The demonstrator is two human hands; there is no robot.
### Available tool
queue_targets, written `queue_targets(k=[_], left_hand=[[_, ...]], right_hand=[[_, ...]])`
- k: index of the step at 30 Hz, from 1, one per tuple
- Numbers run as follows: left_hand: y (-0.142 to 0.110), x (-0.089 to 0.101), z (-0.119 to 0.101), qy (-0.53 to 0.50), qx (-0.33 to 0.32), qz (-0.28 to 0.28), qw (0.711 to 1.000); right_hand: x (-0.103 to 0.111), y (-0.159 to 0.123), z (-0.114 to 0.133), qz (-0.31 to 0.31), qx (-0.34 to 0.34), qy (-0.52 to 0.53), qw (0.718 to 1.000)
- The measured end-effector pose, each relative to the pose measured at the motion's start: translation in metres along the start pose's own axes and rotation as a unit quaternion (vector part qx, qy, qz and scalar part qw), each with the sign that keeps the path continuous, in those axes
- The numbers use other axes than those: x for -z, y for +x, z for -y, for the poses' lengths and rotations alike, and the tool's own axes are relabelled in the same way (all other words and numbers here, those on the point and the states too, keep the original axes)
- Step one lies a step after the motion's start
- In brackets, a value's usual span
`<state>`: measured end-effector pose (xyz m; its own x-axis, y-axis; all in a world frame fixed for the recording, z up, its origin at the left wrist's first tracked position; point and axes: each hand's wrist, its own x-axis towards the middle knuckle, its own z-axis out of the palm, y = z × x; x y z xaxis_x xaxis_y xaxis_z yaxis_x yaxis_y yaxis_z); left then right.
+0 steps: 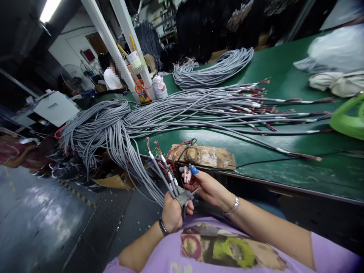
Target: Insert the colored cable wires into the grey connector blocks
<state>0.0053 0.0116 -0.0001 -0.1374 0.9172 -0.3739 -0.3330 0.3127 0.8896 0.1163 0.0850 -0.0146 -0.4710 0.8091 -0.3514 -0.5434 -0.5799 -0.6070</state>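
Gray cables [150, 186] within the left hand [174, 211]

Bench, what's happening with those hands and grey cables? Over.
Left hand: gripping grey cables. Right hand: at pink clip, grip unclear. Nearby: wooden board on green bench; nothing visibly blocking the hands.

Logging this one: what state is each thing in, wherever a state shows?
Left hand, grip closed around gray cables
Colored wires, exposed beyond the white bands
Right hand, grip partly hidden, open or closed unclear
Cable coil, lying looped
Ceiling light, lit
Fan, running or stopped unclear
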Motion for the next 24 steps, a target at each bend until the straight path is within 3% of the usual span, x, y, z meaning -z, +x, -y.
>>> queue_targets(k=[9, 14, 19, 24], left_hand=[[-0.012, 0.01, 0.002, -0.016, -0.019, -0.001, 1.0], [-0.01, 0.003, -0.001, -0.042, -0.032, -0.02, 0.998], [-0.008, -0.001, -0.002, -0.042, -0.034, -0.012, 0.998], [-0.005, 0.002, 0.0, -0.052, -0.023, 0.001, 0.998]], right_hand=[[0.004, -0.005, 0.006, 0.044, -0.047, 0.007, 0.998], [0.004, -0.002, 0.007, 0.06, -0.001, -0.027, 0.998], [0.007, -0.002, 0.004, 0.039, 0.072, -0.085, 0.993], [0.005, 0.003, 0.002, 0.046, 0.05, -0.058, 0.996]])
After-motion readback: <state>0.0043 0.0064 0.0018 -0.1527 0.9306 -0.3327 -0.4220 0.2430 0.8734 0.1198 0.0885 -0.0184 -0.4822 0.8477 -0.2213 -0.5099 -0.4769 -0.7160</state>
